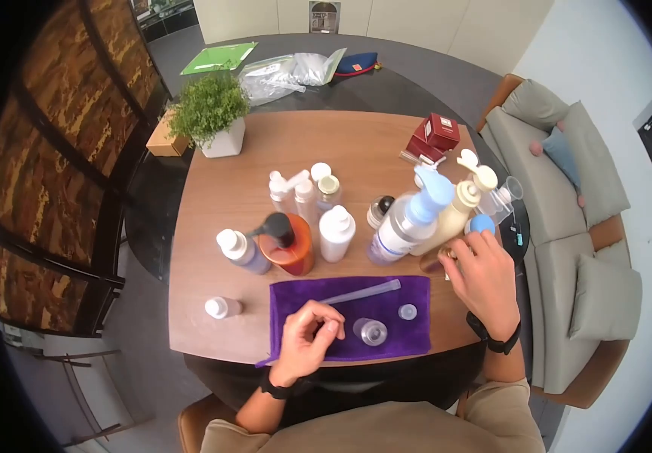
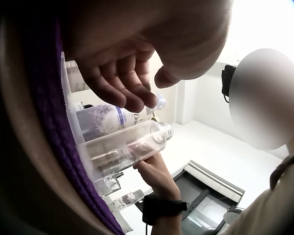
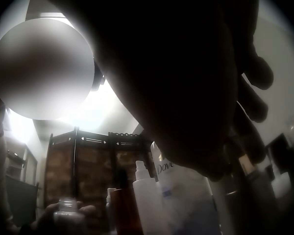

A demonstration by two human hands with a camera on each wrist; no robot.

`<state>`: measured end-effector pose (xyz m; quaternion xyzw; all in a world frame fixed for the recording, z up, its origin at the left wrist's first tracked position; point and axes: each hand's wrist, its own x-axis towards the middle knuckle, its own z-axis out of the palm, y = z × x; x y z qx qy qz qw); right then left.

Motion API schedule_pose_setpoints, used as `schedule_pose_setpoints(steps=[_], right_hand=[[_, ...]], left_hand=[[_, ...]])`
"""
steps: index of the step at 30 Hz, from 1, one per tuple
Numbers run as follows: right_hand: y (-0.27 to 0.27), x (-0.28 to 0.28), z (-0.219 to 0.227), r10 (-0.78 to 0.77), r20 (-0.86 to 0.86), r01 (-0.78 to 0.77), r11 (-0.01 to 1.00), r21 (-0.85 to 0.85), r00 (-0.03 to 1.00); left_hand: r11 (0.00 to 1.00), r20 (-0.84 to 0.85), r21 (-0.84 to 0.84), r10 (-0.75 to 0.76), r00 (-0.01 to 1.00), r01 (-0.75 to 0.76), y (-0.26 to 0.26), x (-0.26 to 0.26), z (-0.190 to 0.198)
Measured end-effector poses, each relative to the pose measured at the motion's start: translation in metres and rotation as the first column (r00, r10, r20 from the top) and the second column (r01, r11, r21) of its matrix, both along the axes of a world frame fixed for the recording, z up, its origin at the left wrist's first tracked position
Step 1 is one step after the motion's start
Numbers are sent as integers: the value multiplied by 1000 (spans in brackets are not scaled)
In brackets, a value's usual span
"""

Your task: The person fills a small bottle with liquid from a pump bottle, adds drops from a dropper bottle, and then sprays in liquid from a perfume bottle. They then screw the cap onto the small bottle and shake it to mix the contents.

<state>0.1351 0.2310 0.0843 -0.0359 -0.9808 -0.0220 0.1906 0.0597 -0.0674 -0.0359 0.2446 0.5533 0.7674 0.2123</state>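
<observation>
My left hand (image 1: 312, 337) hovers over the purple towel (image 1: 296, 294), fingers loosely bent and nothing in them. Beside it an uncapped clear bottle (image 1: 373, 332) stands on the towel; the left wrist view shows this bottle (image 2: 122, 152) in front of my right hand. A small clear cap (image 1: 407, 312) and a long translucent tube (image 1: 364, 291) lie on the towel too. My right hand (image 1: 485, 275) reaches to a small brown bottle (image 1: 430, 262), fingertips right at its top. In the right wrist view its light cap (image 3: 246, 165) shows between thumb and fingers; I cannot tell whether they pinch it.
A tall blue-pump bottle (image 1: 401, 230) and cream pump bottle (image 1: 454, 211) stand close by my right hand. Left of them are a white bottle (image 1: 336, 234), an amber pump bottle (image 1: 290, 249) and a small white-capped bottle (image 1: 222, 307). A potted plant (image 1: 211, 109) and dark red boxes (image 1: 438, 134) stand farther back.
</observation>
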Motion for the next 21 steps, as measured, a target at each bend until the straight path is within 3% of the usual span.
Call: schedule_pose_setpoints(steps=[6, 9, 12, 16, 18, 21], right_hand=[[-1, -4, -7, -26, 32, 29, 996, -80, 999], [4, 3, -4, 48, -14, -49, 992, -115, 999], [13, 14, 11, 133, -70, -146, 960, -238, 989], [12, 21, 47, 290, -115, -311, 911, -272, 950], [5, 23, 63, 381, -165, -413, 872, -263, 910], [-10, 20, 75, 482, -285, -554, 780, -291, 829]], left_hand=[[998, 13, -58, -2, 1000, 2, -16, -7, 1], [994, 6, -100, 45, 999, -45, -20, -8, 9], [993, -151, -98, 50, 987, -65, -17, -8, 36], [995, -490, -88, 0, 872, -50, 7, -6, 90], [990, -607, -139, -94, 789, 12, 28, -7, 118], [984, -680, -177, -121, 723, -3, 61, -3, 132]])
